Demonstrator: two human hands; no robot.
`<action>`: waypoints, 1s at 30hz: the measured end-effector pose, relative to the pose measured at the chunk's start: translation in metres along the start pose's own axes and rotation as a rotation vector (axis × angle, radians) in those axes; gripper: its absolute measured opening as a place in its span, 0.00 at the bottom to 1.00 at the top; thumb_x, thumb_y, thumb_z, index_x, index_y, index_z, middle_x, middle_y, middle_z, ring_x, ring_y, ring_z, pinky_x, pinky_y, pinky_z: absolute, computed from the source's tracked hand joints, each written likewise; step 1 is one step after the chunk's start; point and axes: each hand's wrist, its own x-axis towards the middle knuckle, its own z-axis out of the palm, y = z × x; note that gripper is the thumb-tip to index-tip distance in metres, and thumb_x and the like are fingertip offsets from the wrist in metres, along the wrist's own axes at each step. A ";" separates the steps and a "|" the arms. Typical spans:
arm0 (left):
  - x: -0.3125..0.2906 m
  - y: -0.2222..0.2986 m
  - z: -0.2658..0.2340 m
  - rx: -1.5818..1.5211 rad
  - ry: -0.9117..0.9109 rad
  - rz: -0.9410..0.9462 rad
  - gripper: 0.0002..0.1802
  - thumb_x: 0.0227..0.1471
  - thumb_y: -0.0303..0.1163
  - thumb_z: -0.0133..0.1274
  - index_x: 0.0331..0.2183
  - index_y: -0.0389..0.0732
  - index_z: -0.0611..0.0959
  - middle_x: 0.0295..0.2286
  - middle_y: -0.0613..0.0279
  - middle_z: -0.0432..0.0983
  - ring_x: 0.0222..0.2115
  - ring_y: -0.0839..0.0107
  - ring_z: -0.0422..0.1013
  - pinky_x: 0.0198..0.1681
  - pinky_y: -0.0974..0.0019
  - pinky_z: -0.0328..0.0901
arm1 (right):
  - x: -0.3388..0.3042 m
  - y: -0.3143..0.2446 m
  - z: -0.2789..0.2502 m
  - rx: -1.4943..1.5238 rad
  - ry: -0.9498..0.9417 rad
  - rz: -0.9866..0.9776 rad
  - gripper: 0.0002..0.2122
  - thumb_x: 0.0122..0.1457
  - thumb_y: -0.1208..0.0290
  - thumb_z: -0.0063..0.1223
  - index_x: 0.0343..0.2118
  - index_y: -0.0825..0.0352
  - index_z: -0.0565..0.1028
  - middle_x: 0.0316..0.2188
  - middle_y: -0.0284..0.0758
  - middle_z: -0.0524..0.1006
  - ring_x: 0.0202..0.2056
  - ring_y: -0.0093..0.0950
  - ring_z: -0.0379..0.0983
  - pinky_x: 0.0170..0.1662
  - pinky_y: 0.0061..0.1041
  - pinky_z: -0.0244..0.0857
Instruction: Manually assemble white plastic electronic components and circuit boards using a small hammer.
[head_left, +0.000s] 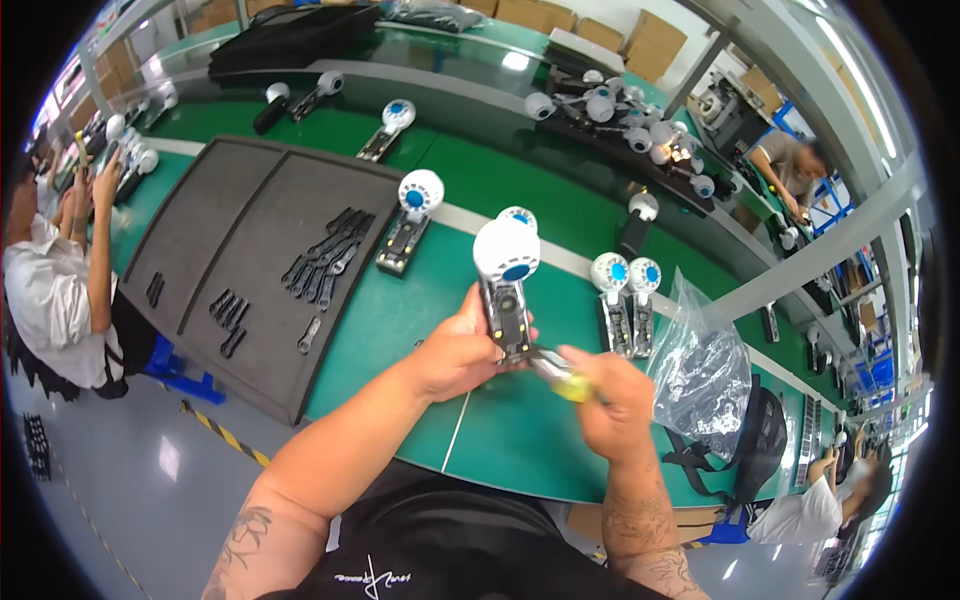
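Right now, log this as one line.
Left fingers: holding white-headed device | Right fingers: holding yellow-handled tool | Nearby: dark tray, clear bag

tray (pixel 200 205) left on table (pixel 385 312), bag (pixel 705 375) right, held device (pixel 507 310) between

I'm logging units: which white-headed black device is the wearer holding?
The white-headed black device in the left hand, its lower end by the silver-yellow tool in the right hand; the nearby pair rests on the green worktable.
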 end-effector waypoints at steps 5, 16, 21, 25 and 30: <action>0.002 0.002 0.004 0.061 0.113 -0.009 0.40 0.60 0.18 0.48 0.69 0.52 0.57 0.53 0.53 0.71 0.51 0.62 0.73 0.49 0.57 0.74 | -0.008 0.005 -0.007 0.069 -0.104 0.033 0.18 0.56 0.76 0.63 0.51 0.56 0.85 0.25 0.31 0.75 0.23 0.30 0.70 0.28 0.28 0.66; 0.003 0.010 0.012 0.290 0.276 -0.077 0.28 0.65 0.25 0.52 0.63 0.46 0.64 0.47 0.53 0.74 0.44 0.64 0.77 0.34 0.67 0.78 | -0.018 0.058 0.013 -0.025 -0.216 0.058 0.16 0.55 0.73 0.66 0.48 0.62 0.85 0.31 0.31 0.81 0.32 0.33 0.76 0.39 0.30 0.71; 0.003 0.012 0.016 0.327 0.258 -0.105 0.26 0.64 0.25 0.51 0.61 0.43 0.66 0.48 0.51 0.74 0.45 0.60 0.77 0.34 0.63 0.77 | -0.017 0.073 0.026 -0.008 -0.102 0.023 0.14 0.55 0.72 0.66 0.46 0.63 0.85 0.36 0.33 0.81 0.38 0.35 0.76 0.45 0.32 0.71; 0.000 0.005 0.007 0.285 0.156 -0.097 0.27 0.64 0.25 0.52 0.62 0.42 0.66 0.49 0.48 0.74 0.45 0.57 0.77 0.34 0.61 0.77 | -0.022 0.074 0.029 -0.012 -0.098 0.088 0.13 0.56 0.70 0.65 0.45 0.63 0.85 0.42 0.36 0.81 0.42 0.37 0.76 0.47 0.32 0.71; 0.001 -0.004 0.003 0.149 0.079 -0.105 0.34 0.61 0.18 0.55 0.65 0.43 0.65 0.49 0.44 0.73 0.45 0.51 0.78 0.37 0.56 0.79 | -0.028 0.081 0.027 -0.063 -0.068 0.116 0.15 0.58 0.69 0.63 0.48 0.61 0.84 0.42 0.36 0.81 0.43 0.38 0.76 0.48 0.34 0.71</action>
